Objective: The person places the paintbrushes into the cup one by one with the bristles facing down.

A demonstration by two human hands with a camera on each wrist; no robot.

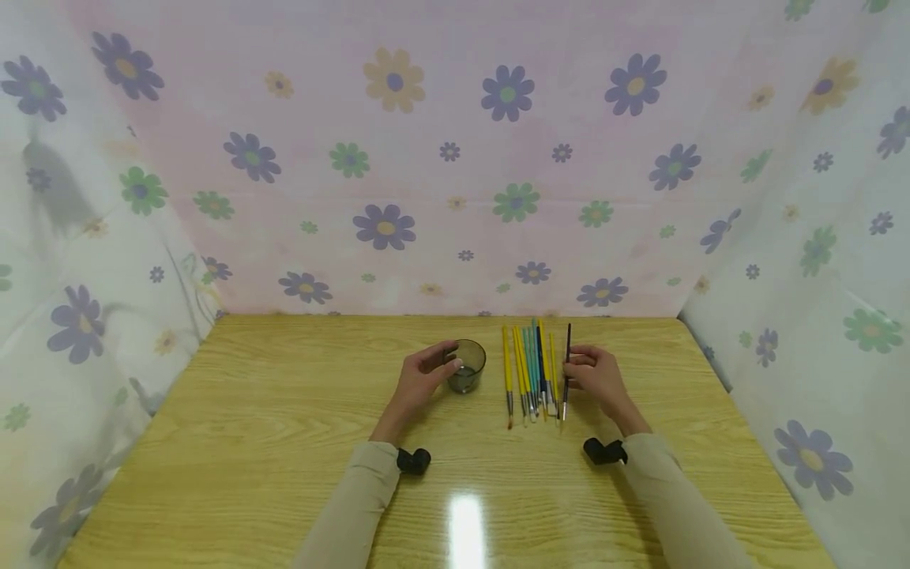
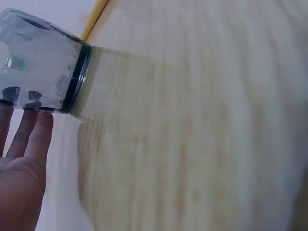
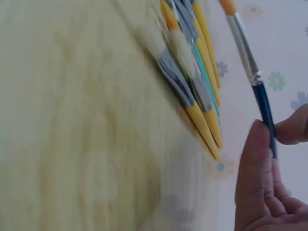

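Note:
My left hand [image 1: 421, 381] holds a smoky clear glass [image 1: 469, 378] by its left side, thumb at the near side and fingers toward the back. The left wrist view has the fingers against the wall of the glass [image 2: 43, 62], which stands on the table. Between thumb and fingertips, my right hand [image 1: 599, 378] pinches a thin dark blue paintbrush [image 1: 566, 387] by its handle, bristles toward the person. Its silver ferrule and orange bristles show in the right wrist view. Just left of that brush lie several yellow, teal and dark blue paintbrushes [image 1: 527, 363] in a row.
The wood-grain table [image 1: 284, 442] extends to both sides of the hands. Flower-patterned cloth [image 1: 441, 261] stands behind the back edge and along both sides. Each wrist carries a small black camera [image 1: 415, 461].

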